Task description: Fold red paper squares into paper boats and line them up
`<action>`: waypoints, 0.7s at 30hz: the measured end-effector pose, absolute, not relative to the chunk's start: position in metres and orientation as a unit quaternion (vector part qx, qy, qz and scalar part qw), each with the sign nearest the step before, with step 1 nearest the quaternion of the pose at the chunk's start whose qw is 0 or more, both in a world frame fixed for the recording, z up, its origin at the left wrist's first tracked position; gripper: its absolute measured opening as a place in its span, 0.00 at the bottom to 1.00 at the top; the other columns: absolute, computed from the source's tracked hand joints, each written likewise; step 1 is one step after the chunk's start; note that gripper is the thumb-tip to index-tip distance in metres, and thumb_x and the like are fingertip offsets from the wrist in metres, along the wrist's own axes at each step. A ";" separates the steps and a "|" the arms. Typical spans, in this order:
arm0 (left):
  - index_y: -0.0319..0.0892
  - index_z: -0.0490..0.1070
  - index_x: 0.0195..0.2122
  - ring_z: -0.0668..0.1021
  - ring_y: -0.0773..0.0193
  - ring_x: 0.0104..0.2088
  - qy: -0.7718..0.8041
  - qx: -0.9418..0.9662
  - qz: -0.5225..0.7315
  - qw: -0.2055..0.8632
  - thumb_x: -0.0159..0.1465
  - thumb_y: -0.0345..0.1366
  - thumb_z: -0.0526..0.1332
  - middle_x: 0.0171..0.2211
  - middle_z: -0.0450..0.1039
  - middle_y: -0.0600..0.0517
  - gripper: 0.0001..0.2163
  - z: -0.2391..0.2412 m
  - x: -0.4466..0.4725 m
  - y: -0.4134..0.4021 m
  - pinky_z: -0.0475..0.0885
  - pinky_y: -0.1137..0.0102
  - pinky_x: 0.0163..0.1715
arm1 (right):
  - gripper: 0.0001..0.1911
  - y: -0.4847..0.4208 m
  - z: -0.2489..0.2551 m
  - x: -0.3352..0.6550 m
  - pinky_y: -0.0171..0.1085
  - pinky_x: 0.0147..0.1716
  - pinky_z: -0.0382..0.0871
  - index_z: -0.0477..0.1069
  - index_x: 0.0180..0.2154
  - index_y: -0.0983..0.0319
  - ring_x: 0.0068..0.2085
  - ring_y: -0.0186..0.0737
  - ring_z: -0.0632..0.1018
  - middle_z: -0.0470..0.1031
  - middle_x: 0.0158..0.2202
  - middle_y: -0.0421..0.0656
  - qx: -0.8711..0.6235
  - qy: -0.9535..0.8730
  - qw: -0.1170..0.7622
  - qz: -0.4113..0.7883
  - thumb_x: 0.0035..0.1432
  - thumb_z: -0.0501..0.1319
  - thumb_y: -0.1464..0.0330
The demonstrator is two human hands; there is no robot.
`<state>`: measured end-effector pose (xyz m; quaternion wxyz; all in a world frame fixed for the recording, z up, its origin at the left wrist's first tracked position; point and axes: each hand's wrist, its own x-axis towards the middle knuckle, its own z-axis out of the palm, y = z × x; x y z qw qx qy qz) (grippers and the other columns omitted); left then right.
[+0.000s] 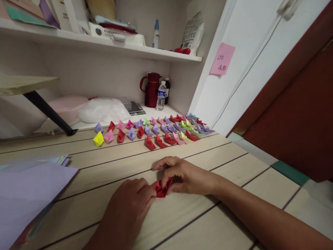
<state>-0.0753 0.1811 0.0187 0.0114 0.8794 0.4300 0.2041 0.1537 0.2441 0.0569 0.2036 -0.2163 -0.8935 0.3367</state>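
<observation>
Both of my hands meet low in the middle of the view on a small piece of folded red paper (161,189). My left hand (130,208) pinches its left end with fingers closed. My right hand (184,175) grips its right end, fingers curled over it. The paper lies just above the wooden floor (117,163). Beyond my hands, several small folded paper boats (156,130) in red, purple, pink, yellow and green stand in rows on the boards.
A stack of coloured paper sheets (28,194) with a lilac one on top lies at the left. A low shelf behind holds a red jug (151,88), a water bottle (161,95) and a plastic bag (102,109). A black table leg (49,113) slants at left. A dark red door (299,114) stands at right.
</observation>
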 end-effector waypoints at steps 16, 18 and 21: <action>0.45 0.72 0.36 0.75 0.63 0.33 0.413 0.884 0.217 0.006 0.66 0.30 0.57 0.32 0.74 0.55 0.06 0.019 -0.077 0.179 0.69 0.66 0.34 | 0.15 0.243 0.059 0.154 0.41 0.56 0.66 0.74 0.44 0.59 0.59 0.43 0.70 0.70 0.53 0.47 -0.228 -0.894 0.192 0.333 0.54 0.69 0.74; 0.45 0.72 0.36 0.75 0.63 0.33 0.412 0.885 0.218 0.004 0.65 0.29 0.57 0.33 0.74 0.55 0.05 0.020 -0.077 0.179 0.68 0.66 0.34 | 0.16 0.243 0.059 0.155 0.41 0.56 0.66 0.73 0.44 0.59 0.59 0.44 0.69 0.69 0.54 0.47 -0.231 -0.894 0.194 0.330 0.53 0.70 0.74; 0.45 0.72 0.36 0.75 0.63 0.33 0.415 0.885 0.213 0.002 0.65 0.29 0.57 0.33 0.74 0.55 0.06 0.020 -0.077 0.177 0.68 0.66 0.34 | 0.18 0.244 0.058 0.156 0.43 0.56 0.64 0.71 0.44 0.59 0.59 0.44 0.69 0.69 0.56 0.48 -0.235 -0.894 0.205 0.321 0.52 0.71 0.75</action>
